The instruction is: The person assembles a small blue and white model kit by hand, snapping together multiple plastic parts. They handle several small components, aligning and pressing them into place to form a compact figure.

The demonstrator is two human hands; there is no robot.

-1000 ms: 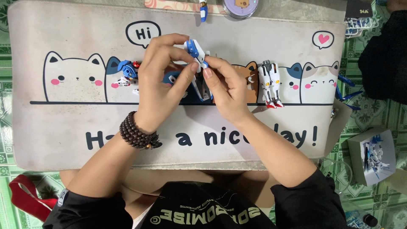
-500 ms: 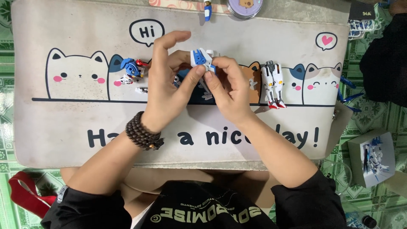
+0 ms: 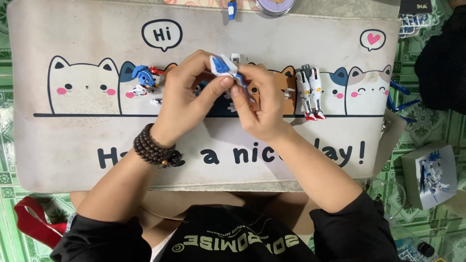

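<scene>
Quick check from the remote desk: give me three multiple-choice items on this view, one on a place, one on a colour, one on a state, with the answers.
1. Where do the white model legs lie?
A. On the mat, to the right of the hands
B. On the green floor
C. In the box

2. What colours is the small part held in both hands?
A. Red and black
B. Blue and white
C. Green

3. How is that part held?
A. Lying loose on the mat
B. Pinched between the left hand and right hand
C. In the right hand alone

Answers: 1 A, the legs rest over the cat drawings; 2 B, blue panels on white; 3 B, fingers of both hands grip it.
</scene>
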